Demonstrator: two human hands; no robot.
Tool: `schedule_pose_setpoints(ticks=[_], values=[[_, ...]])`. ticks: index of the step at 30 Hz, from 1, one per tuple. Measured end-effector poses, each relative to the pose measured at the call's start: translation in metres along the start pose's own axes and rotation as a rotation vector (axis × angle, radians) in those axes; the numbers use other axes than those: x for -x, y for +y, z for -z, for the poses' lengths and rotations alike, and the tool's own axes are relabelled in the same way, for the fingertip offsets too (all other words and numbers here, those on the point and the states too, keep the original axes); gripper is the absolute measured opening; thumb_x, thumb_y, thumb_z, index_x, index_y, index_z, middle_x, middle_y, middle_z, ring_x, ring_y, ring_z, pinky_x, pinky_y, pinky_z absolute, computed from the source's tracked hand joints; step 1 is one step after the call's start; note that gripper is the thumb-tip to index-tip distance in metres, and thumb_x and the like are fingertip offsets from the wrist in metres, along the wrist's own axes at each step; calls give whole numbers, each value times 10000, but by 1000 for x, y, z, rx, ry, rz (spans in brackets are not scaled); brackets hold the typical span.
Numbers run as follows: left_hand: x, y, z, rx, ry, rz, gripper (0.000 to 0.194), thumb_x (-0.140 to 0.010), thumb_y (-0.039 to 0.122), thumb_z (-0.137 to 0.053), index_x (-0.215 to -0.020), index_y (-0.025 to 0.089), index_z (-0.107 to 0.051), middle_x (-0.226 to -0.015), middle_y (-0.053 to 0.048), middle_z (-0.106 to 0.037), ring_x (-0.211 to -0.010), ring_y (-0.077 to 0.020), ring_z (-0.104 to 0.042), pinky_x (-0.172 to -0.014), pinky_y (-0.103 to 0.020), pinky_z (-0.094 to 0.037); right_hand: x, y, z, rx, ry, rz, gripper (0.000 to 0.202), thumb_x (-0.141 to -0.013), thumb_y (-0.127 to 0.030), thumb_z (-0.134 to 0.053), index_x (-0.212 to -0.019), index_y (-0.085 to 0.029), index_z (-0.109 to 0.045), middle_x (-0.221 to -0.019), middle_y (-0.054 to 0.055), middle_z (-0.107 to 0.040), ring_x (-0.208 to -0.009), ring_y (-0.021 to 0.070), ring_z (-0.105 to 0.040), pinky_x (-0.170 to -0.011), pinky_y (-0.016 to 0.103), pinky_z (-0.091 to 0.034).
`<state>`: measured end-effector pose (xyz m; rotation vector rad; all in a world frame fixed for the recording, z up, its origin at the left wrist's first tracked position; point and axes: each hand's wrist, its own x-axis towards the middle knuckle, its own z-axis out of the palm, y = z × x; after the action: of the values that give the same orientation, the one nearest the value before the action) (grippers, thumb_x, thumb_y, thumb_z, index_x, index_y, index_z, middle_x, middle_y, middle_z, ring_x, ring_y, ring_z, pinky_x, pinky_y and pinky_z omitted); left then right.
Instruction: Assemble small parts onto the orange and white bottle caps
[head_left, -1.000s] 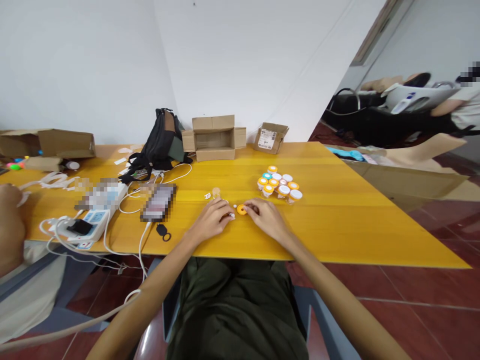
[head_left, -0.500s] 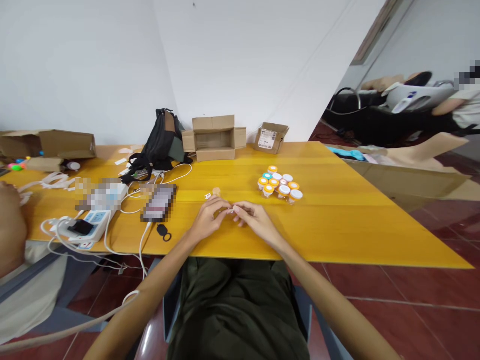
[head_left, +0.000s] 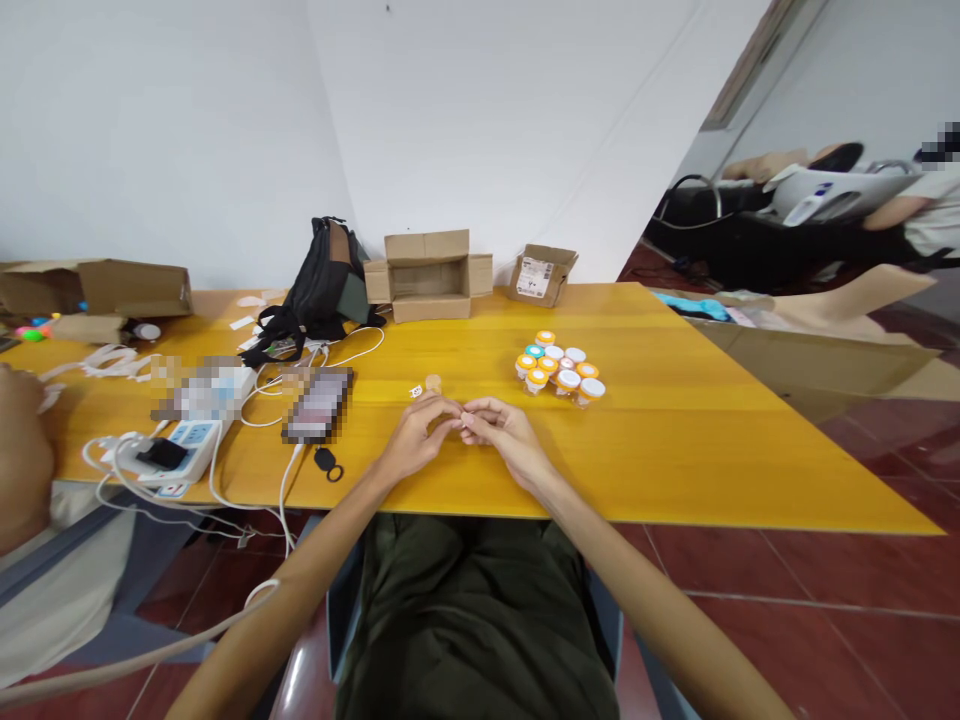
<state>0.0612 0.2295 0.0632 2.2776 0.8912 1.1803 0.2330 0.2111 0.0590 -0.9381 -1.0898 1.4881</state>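
Note:
Above the table's near part, my left hand (head_left: 421,437) and my right hand (head_left: 504,437) meet at the fingertips. Both are closed in a pinch, with thumbs against fingers. Something small and pale seems to be between them, but the fingers cover most of it and I cannot tell its kind. Just beyond my left hand lie a small round tan piece (head_left: 433,382) and a small white tag with dark marks (head_left: 416,392). Farther right stands a cluster of small clear jars (head_left: 568,380) with orange, white and teal lids.
An open cardboard box (head_left: 430,308) and a smaller box (head_left: 536,277) stand by the wall, beside a black backpack (head_left: 322,280). Left of me are a phone (head_left: 319,405), a power strip (head_left: 196,440) and white cables. Another person's arm (head_left: 22,460) reaches in at far left.
My right hand has turned slightly, and its fingers have curled closer round the small pale thing at my left fingertips. My left hand has barely moved.

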Motion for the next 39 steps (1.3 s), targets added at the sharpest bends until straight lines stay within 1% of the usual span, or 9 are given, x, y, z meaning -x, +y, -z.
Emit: schedule_pose_setpoints(ticks=[3, 11, 15, 19, 22, 25, 32, 35, 39], values=[[1, 1, 0, -6, -19, 36, 156, -962, 307, -536, -908, 224, -657, -934, -54, -729, -900, -199, -663, -853, -381, -520, 1, 1, 0, 4, 3, 3, 423, -589, -531, -871, -812, -225, -682, -751, 6, -740, -642, 144, -671, -686, 307, -588], [1, 1, 0, -15, -21, 42, 147, -968, 304, -517, -886, 225, -610, -944, -48, -719, -895, -191, -655, -839, -359, -515, 1, 2, 2, 9, 18, 18, 419, -595, -529, -870, -825, -237, -678, -738, -5, -725, -641, 152, -666, -693, 325, -591], [1, 3, 2, -7, 14, 72, 177, -974, 316, -496, -860, 221, -592, -939, -50, -718, -899, -190, -654, -841, -357, -508, 3, 2, 4, 21, 60, 43, 411, -611, -534, -857, -841, -239, -687, -727, -5, -719, -649, 154, -663, -693, 321, -582], [0, 4, 3, -2, 78, 99, 199, -980, 341, -488, -854, 221, -583, -900, -39, -699, -866, -184, -639, -810, -342, -495, 8, 0, 9, 63, 113, 110, 420, -636, -552, -835, -895, -247, -707, -807, 17, -742, -698, 169, -669, -716, 341, -584], [-1, 2, 3, -27, 124, 130, 218, -982, 368, -495, -844, 220, -577, -875, -28, -673, -827, -173, -610, -761, -317, -482, 11, -1, 14, 128, 141, 171, 387, -679, -554, -804, -891, -244, -712, -861, 34, -747, -761, 191, -679, -768, 369, -584], [-2, -2, 4, -71, 135, 147, 234, -988, 368, -488, -832, 219, -577, -849, -23, -648, -822, -173, -586, -754, -312, -474, 13, -1, 20, 223, 156, 221, 354, -705, -547, -784, -853, -237, -700, -865, 41, -747, -803, 209, -689, -801, 380, -574], [-3, -12, 3, -255, 46, 113, 152, -963, 253, -539, -857, 220, -642, -920, -38, -608, -928, -197, -556, -862, -351, -448, 13, 2, 29, 412, 162, 298, 309, -747, -519, -731, -817, -223, -682, -855, 54, -759, -803, 228, -711, -768, 376, -575], [-3, -12, 0, -342, 3, 114, 132, -941, 213, -570, -866, 228, -678, -969, -46, -592, -963, -206, -529, -868, -357, -429, 14, 3, 27, 542, 122, 359, 204, -795, -438, -698, -813, -234, -688, -862, 43, -759, -783, 220, -699, -737, 364, -563], [-1, -11, -2, -413, -42, 118, 151, -926, 190, -584, -854, 241, -707, -1019, -55, -587, -1011, -225, -500, -857, -365, -413, 13, 4, 24, 752, 47, 446, 59, -836, -294, -682, -794, -253, -680, -838, 20, -742, -810, 213, -683, -781, 368, -546]])
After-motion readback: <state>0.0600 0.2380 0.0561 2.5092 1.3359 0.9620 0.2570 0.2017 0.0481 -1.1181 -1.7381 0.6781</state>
